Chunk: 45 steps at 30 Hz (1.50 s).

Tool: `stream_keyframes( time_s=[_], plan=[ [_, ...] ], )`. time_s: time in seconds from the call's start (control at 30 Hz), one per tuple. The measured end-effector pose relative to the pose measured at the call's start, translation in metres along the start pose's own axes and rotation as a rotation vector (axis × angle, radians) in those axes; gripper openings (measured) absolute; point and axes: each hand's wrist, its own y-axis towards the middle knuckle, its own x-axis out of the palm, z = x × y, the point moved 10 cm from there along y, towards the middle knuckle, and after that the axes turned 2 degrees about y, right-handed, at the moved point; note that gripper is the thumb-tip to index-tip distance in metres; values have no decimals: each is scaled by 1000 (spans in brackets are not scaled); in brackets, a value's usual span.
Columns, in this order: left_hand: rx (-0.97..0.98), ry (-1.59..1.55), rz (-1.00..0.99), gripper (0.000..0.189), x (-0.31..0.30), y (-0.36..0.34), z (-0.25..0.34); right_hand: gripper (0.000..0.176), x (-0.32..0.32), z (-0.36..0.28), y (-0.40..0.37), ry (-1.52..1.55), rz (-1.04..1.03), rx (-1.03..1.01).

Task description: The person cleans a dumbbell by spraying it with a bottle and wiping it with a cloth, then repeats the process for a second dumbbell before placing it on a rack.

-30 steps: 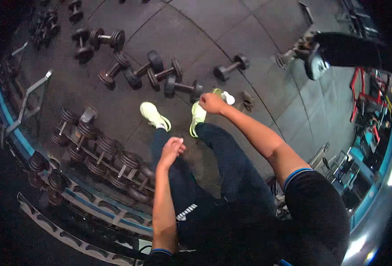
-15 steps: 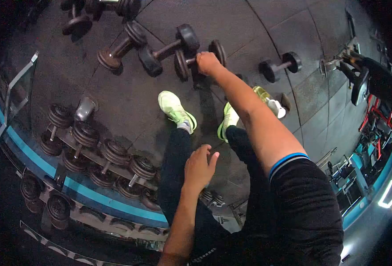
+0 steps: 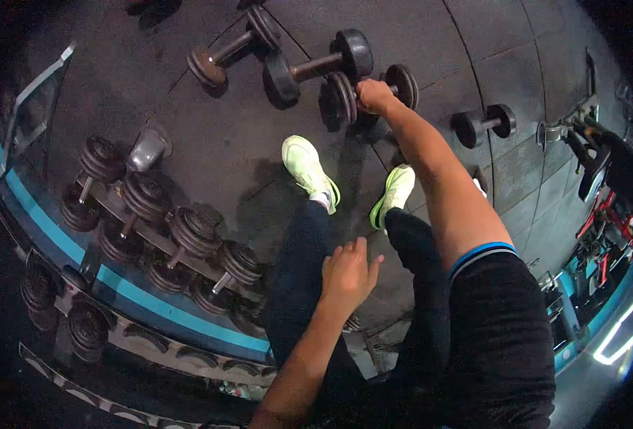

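My right hand (image 3: 375,96) is wrapped around the handle of a dark dumbbell (image 3: 339,102) with round plates at both ends, the arm stretched out beyond my feet. Close by on its left lies a black dumbbell (image 3: 316,68) with thick heads, and past that a rusty-ended dumbbell (image 3: 232,51). My left hand (image 3: 348,277) hangs in front of my legs, holding nothing, with the thumb apart from the fingers. Below the right hand, my pale yellow-green shoes (image 3: 308,170) stand apart on the dark floor.
A smaller dumbbell (image 3: 484,125) lies to the right of the gripped one. On the left, a rack (image 3: 188,325) and a row of dumbbells (image 3: 145,196) run beside a blue strip (image 3: 177,309). A grey rounded object (image 3: 149,148) sits near them. Gym equipment (image 3: 595,143) stands at right.
The view has shifted, so floor things near the feet appear farther right. My right hand keeps its grip on the dumbbell. My left hand appears slightly farther right, still free.
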Motion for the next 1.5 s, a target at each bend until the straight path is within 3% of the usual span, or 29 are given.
stream_keyframes(
  time_s=[0.2, 0.3, 0.4, 0.47, 0.5, 0.53, 0.6, 0.67, 0.73, 0.77, 0.83, 0.87, 0.93, 1.0, 1.07, 1.1, 1.2, 1.23, 1.33, 1.43, 1.5],
  plan=[
    [67, -46, 167, 45, -2, 3, 15, 23, -32, -6, -53, -144, -2, -103],
    [80, -55, 206, 45, 1, 1, 25, 22, -55, -16, -96, -135, 98, -150],
    [9, -38, 125, 43, 26, 4, 32, 18, -64, -28, -139, -97, 181, -224],
    [-39, -28, 16, 42, 52, 6, 41, 21, -44, -13, -156, 108, 103, -71],
    [-62, -23, -36, 42, 67, 5, 45, 27, -31, -26, -168, 124, 149, -284],
    [-35, -36, -79, 42, 88, 9, 54, 32, -45, -36, -195, 153, 100, -182],
    [17, -64, -168, 45, 143, 20, 79, 37, -38, -50, -233, 277, 323, -307],
    [47, -110, -317, 53, 201, 23, 105, 54, -52, -76, -290, 622, 336, -424],
    [120, -190, -395, 53, 283, 29, 124, 71, -18, -86, -325, 565, 458, -589],
    [175, -203, -345, 47, 305, 18, 128, 73, -3, -85, -343, 785, 346, -565],
    [129, -270, -207, 38, 280, -30, 127, 77, 27, -93, -378, 1222, 110, -499],
    [105, -297, -136, 34, 271, -50, 121, 76, 43, -94, -389, 1230, 117, -499],
    [272, -942, -50, 24, 289, -62, 109, 75, 78, -94, -403, 1105, 210, -522],
    [239, -1621, -63, 21, 325, -78, 81, 74, 109, -96, -409, 937, 367, -537],
    [265, -2260, -9, 22, 406, -78, 50, 72, 142, -95, -423, 834, 478, -524],
    [186, -2284, 140, 24, 462, -72, 25, 72, 155, -94, -432, 795, 516, -518],
    [-180, -1791, 273, 22, 604, -82, 0, 70, 194, -93, -475, 724, 548, -541],
    [-171, -1679, 230, 20, 632, -87, 6, 70, 200, -94, -488, 707, 541, -568],
    [69, -986, 476, 29, 654, -105, 33, 69, 224, -86, -531, 703, 456, -632],
    [-45, -744, 312, 35, 685, -108, 43, 69, 248, -80, -554, 664, 387, -670],
    [-79, -746, 326, 35, 697, -110, 42, 68, 273, -72, -560, 645, 342, -683]
  ],
)
